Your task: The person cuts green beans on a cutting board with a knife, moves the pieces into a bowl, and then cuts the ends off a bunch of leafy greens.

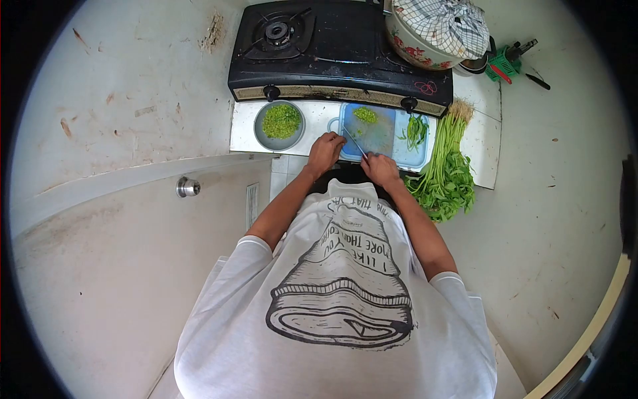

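My right hand (381,170) is closed around the handle of a knife (354,141), whose blade slants up and left over a blue cutting board (421,158). At the board's lower left edge, my left hand (325,152) has its fingers curled together; whatever they may hold is too small to make out. Finely chopped greens (365,116) lie in a small heap at the top of the board. A few loose leaves (416,132) rest on its right part. Left of the board, a grey bowl (260,137) holds more chopped greens (281,122).
A large bunch of leafy greens (444,166) lies right of the board, its leaves hanging past the counter edge. Behind stands a black gas stove (345,40) with a cloth-covered pot (415,50). A green basket (503,64) with utensils is at the back right. Walls flank both sides.
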Demonstrator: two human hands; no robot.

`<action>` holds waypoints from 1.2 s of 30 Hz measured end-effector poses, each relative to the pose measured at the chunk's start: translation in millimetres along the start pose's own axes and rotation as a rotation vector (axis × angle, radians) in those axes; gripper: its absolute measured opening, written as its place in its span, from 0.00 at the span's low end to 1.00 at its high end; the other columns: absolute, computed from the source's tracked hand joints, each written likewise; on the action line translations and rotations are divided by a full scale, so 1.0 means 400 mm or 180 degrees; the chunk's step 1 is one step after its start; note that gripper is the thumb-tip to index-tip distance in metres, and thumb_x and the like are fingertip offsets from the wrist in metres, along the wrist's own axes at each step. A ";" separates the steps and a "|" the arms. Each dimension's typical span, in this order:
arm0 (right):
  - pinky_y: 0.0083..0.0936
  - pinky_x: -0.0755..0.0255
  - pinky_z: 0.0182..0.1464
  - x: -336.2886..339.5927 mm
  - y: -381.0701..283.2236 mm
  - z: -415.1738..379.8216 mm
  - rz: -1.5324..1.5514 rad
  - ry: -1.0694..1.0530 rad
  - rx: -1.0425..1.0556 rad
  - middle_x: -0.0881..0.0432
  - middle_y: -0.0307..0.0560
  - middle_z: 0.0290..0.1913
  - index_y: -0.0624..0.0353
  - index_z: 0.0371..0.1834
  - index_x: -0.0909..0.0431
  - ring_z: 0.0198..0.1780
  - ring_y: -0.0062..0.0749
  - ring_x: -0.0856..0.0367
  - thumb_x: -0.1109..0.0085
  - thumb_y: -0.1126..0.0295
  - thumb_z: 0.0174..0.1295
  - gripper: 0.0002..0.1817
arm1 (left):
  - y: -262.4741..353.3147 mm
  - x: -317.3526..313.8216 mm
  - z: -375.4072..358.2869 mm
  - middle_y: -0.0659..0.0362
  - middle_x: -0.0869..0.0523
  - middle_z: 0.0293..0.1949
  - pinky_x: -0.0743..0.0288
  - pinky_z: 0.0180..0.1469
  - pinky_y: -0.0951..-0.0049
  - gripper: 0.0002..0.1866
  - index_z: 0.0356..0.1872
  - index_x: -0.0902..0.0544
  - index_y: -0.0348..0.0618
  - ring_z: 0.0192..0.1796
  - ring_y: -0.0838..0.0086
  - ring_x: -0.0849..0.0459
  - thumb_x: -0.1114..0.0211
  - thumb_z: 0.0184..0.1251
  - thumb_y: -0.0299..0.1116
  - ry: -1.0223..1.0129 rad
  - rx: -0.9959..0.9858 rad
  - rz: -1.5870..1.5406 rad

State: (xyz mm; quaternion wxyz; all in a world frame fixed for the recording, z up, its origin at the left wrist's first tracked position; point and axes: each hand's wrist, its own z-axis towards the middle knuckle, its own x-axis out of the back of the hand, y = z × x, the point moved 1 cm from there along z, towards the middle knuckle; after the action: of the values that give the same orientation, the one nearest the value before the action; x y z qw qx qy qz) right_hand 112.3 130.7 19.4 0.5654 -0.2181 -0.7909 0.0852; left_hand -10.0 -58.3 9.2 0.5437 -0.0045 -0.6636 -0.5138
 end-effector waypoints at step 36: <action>0.55 0.17 0.47 -0.014 -0.015 -0.009 0.0236 0.0093 -0.0336 0.12 0.68 0.33 0.63 0.40 0.15 0.39 0.64 0.11 0.48 0.52 0.74 0.23 | 0.025 -0.032 0.037 0.54 0.12 0.37 0.21 0.49 0.58 0.04 0.36 0.10 0.43 0.42 0.55 0.15 0.31 0.61 0.26 0.0364 0.0285 -0.0286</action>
State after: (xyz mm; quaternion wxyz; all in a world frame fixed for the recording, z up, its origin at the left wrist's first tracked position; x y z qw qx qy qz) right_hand 115.9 122.5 18.1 0.5610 -0.2780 -0.7773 0.0612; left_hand -9.7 -36.4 8.4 0.5568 0.0789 -0.6534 -0.5068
